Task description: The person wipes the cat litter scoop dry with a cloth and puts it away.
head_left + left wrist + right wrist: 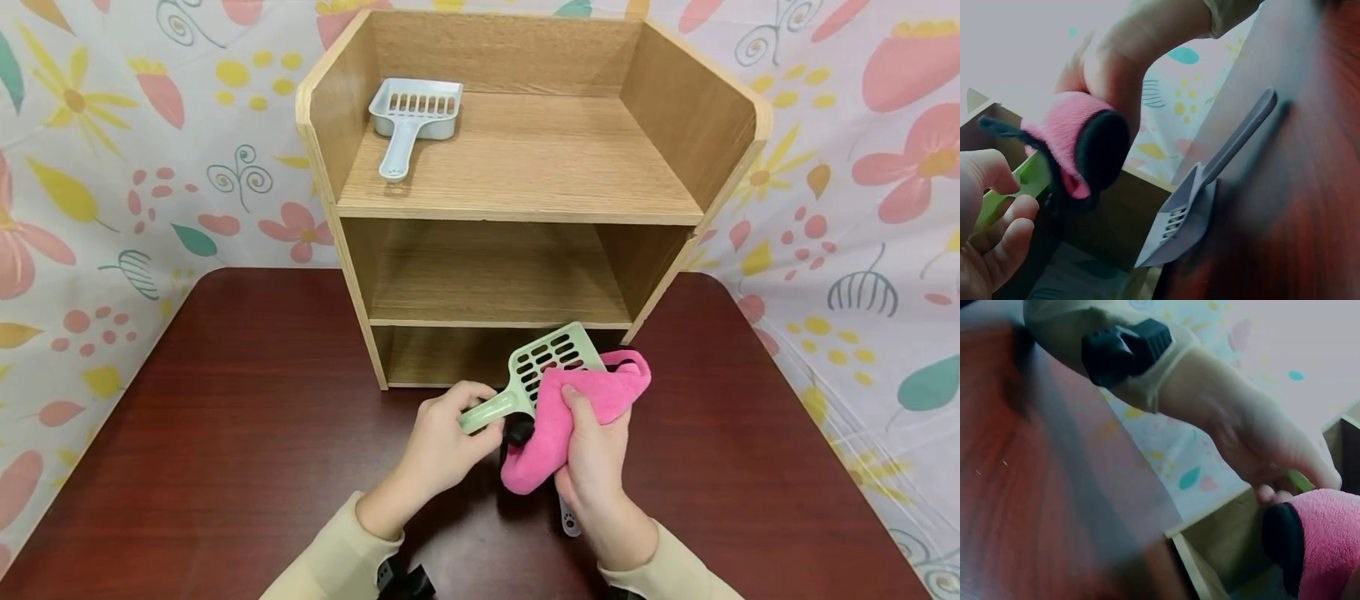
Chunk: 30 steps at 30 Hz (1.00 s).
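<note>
Tabletop [225,458]; green scoop [516,397] diagonal, blade [588,353] rightward.

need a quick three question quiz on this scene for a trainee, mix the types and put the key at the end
1. Multiple choice: which part of the green scoop does the left grip hold?
A) slotted head
B) handle

2. True or false: the pink cloth is in the right grip.

3. Fill in: the pale scoop on the wooden shelf sits on its ____ level.

Key: 1. B; 2. true; 3. top
</note>
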Each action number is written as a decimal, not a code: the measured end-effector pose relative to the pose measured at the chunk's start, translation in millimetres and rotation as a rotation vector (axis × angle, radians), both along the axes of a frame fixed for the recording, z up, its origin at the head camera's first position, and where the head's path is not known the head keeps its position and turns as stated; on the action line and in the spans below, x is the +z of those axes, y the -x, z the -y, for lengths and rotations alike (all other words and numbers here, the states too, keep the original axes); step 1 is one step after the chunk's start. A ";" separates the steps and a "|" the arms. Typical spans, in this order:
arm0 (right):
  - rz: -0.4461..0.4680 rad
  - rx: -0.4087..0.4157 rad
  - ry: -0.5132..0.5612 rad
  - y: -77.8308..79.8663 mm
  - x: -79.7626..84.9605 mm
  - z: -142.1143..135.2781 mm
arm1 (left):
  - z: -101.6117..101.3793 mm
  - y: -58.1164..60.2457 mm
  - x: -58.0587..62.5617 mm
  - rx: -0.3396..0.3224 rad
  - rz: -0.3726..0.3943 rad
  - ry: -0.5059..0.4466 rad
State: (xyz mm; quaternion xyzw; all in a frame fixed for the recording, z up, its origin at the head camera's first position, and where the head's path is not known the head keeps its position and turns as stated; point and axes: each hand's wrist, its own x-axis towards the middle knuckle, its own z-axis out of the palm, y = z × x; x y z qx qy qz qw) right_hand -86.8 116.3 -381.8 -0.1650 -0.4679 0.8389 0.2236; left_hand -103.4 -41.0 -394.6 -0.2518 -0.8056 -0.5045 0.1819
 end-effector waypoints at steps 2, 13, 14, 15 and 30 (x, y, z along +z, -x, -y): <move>-0.002 0.036 -0.003 -1.6 -2.1 4.4 | -1.3 -0.4 -1.9 -0.007 0.029 -0.004; 0.061 0.019 -0.004 -0.5 -6.9 -0.8 | 3.3 4.3 -3.5 -0.047 -0.152 0.039; 0.062 0.003 0.000 -0.1 -7.5 -3.2 | 4.3 4.7 -3.0 -0.054 -0.158 0.048; 0.059 -0.010 -0.003 0.2 -8.1 -5.8 | 5.6 4.9 -2.0 -0.062 -0.157 0.057; 0.054 -0.037 -0.154 -2.1 -5.6 -39.5 | 27.0 12.9 11.1 -0.181 -0.051 0.158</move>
